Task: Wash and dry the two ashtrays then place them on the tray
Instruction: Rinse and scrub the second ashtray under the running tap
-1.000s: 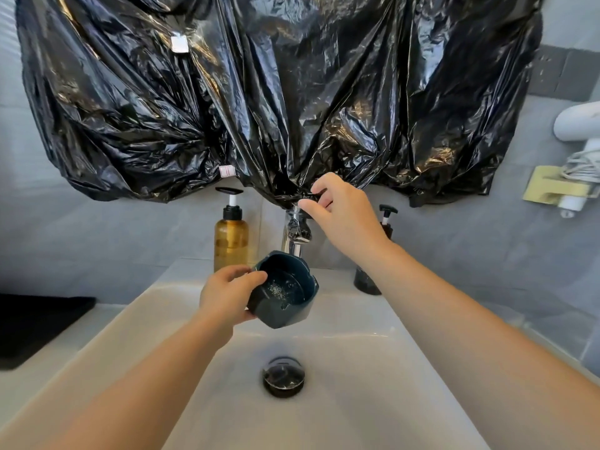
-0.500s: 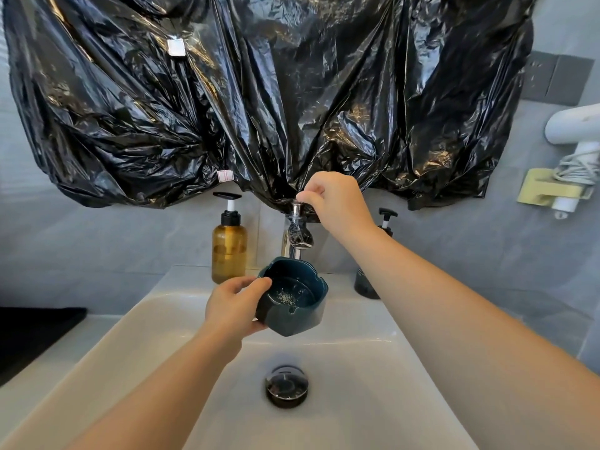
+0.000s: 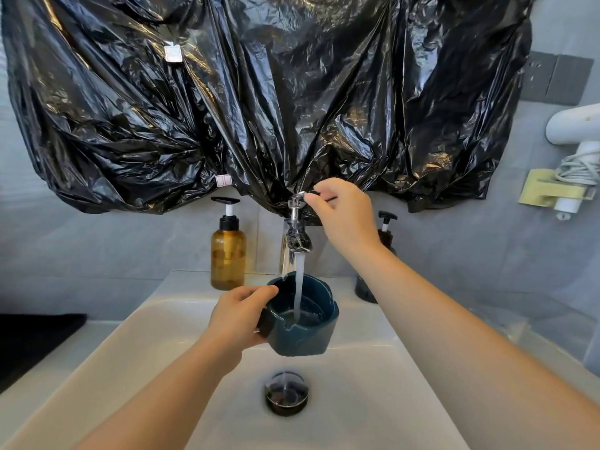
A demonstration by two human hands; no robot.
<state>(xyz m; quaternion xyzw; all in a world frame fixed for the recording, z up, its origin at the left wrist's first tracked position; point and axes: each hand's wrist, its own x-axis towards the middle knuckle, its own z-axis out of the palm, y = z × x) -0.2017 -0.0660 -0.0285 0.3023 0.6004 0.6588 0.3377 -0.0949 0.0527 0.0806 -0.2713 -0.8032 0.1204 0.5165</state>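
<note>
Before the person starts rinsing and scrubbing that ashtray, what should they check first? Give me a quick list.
1. Water from the tap lands inside the ashtray: ok.
2. Left hand has a grip on the ashtray: ok.
3. Ashtray is over the sink: ok.
4. Right hand pinches the tap handle: ok.
5. Drain open: cannot tell.
6. Second ashtray and tray at hand: cannot tell, not in view.

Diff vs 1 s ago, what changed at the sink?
Water now runs from the tap into the ashtray; earlier none flowed. The ashtray, tilted before, sits more level. Unchanged: right hand pinches the tap handle, left hand grips the ashtray over the sink.
</note>
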